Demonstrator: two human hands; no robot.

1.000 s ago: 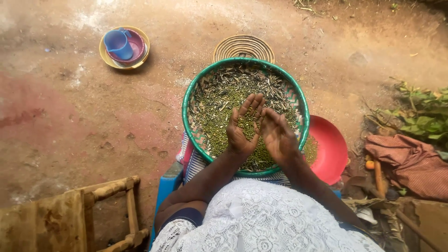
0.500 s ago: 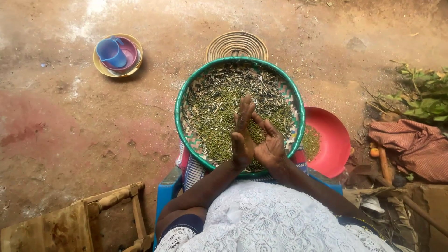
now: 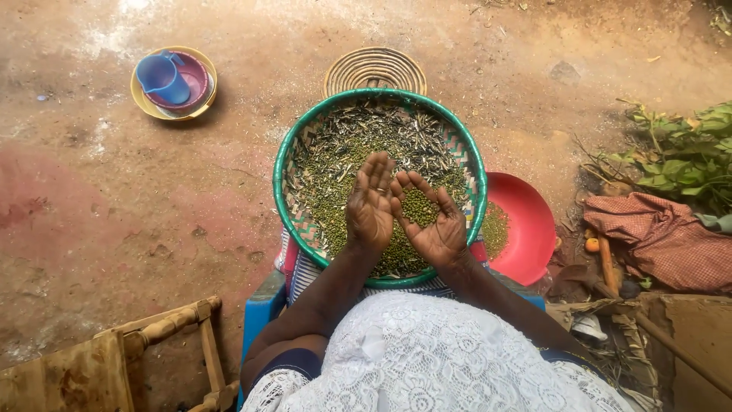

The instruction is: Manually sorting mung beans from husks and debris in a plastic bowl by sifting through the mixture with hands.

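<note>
Green beans (image 3: 418, 206) sit in a small pile on the right hand (image 3: 433, 221), cupped open, palm up. Left hand (image 3: 370, 200) stands flat beside it, fingers straight, touching its edge. Best to rub soft & stay over the woven tray (image 3: 284, 177) w/ pods, so none spill. Half a sec ago both palms were pressed together; now they're apart.

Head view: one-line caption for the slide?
Seated person's right hand cups small green beans beside the open left hand, above a green-rimmed woven tray of beans and pod husks.
</note>
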